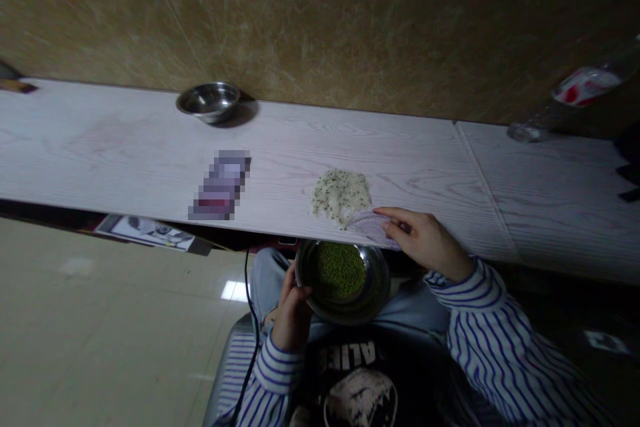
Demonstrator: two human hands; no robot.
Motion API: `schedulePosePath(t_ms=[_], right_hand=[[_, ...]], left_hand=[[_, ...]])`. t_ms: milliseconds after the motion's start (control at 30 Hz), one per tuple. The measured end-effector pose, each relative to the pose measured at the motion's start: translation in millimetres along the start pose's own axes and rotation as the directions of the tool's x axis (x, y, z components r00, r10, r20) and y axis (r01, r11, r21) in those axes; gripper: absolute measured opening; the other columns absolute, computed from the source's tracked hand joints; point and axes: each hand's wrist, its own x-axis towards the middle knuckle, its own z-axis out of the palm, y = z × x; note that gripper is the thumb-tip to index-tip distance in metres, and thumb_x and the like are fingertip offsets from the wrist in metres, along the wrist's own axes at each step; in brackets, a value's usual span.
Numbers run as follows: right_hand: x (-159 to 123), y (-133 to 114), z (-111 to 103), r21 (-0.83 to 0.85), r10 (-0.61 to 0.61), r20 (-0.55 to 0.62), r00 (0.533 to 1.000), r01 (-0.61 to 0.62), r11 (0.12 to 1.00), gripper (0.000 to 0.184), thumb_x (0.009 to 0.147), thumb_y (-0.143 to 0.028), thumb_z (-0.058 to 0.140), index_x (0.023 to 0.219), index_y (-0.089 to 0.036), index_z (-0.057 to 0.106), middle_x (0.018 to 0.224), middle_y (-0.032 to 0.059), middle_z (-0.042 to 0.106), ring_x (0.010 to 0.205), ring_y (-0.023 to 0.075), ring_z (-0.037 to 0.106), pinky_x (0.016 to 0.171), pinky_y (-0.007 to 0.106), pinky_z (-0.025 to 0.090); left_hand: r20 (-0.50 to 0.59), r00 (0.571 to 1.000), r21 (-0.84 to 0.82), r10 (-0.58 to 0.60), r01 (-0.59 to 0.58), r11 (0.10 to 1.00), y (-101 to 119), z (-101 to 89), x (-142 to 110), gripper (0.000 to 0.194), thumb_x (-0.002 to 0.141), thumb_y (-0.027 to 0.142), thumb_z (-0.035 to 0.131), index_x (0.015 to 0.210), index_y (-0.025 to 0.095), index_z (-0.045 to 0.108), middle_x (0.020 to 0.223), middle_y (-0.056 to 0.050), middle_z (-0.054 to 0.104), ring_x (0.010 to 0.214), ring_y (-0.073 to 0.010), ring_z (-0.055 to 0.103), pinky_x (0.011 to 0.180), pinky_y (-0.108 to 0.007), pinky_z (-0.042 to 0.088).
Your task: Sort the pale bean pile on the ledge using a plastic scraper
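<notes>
**Green beans (343, 270) in the lap bowl (381, 283), a speckled heap (340, 193) on the surface (425, 160)**

And here we are at the near edge, where the metal bowl sits over the lap, just below the surface; small green beans cover much of its floor, bright against the shiny wall; the left hand (293, 313) has it by the rim, thumb over the lip, fingers bent against the side! Up top, the heap lies loose and flat, white grains dotted with green ones, ragged at the edges; right beside it, the right hand (425, 237) pinches a thin, pale purple sheet (370, 225) between thumb and fingers, the sheet lying low against the heap's near side, its outline curved! Farther back, by the wall (320, 27), a second metal bowl (210, 103) gleams inside; far right, a clear bottle (583, 88) wears a red-and-white label, its contents too dim to tell.
</notes>
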Motion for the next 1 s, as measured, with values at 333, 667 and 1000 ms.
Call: schedulePosePath(t_ms=[333, 667, 1000], right_hand=[[-2.1, -4.8, 3.2, -0.018, -0.020, 0.039, 0.999, 0.021, 1.000, 0.038, 0.091, -0.026, 0.056, 0.121, -0.018, 0.078, 0.092, 0.0068, 0.082, 0.061, 0.0164, 0.065, 0.055, 0.028, 0.048], [3.2, -1.8, -2.3, -0.042, -0.016, -0.003, 1.000, 0.015, 0.999, 0.036, 0.091, -0.024, 0.057, 0.120, -0.018, 0.078, 0.083, 0.0054, 0.081, 0.059, 0.0157, 0.065, 0.053, 0.026, 0.047], [5.5, -1.9, 5.5, -0.039, -0.027, 0.001, 1.000, 0.027, 0.999, 0.038, 0.093, -0.026, 0.056, 0.123, -0.019, 0.077, 0.085, 0.0064, 0.080, 0.058, 0.0160, 0.063, 0.054, 0.028, 0.046]], left_hand=[[0.002, 1.000, 0.001, 0.013, -0.013, 1.000, -0.6, -0.5, 0.7, 0.054, 0.073, 0.022, 0.070, 0.127, 0.028, 0.071, 0.130, -0.005, 0.073, 0.131, -0.0337, 0.057, 0.104, -0.044, 0.047], [-0.005, 1.000, 0.004, 0.017, -0.017, 1.000, 0.0, 0.3, 0.5, 0.055, 0.073, 0.021, 0.069, 0.128, 0.028, 0.071, 0.130, -0.006, 0.072, 0.134, -0.0347, 0.055, 0.107, -0.047, 0.045], [-0.018, 1.000, 0.027, 0.005, -0.004, 1.000, 0.0, 0.0, 1.2, 0.055, 0.072, 0.024, 0.070, 0.126, 0.027, 0.071, 0.135, -0.007, 0.070, 0.140, -0.0377, 0.050, 0.109, -0.049, 0.044]])
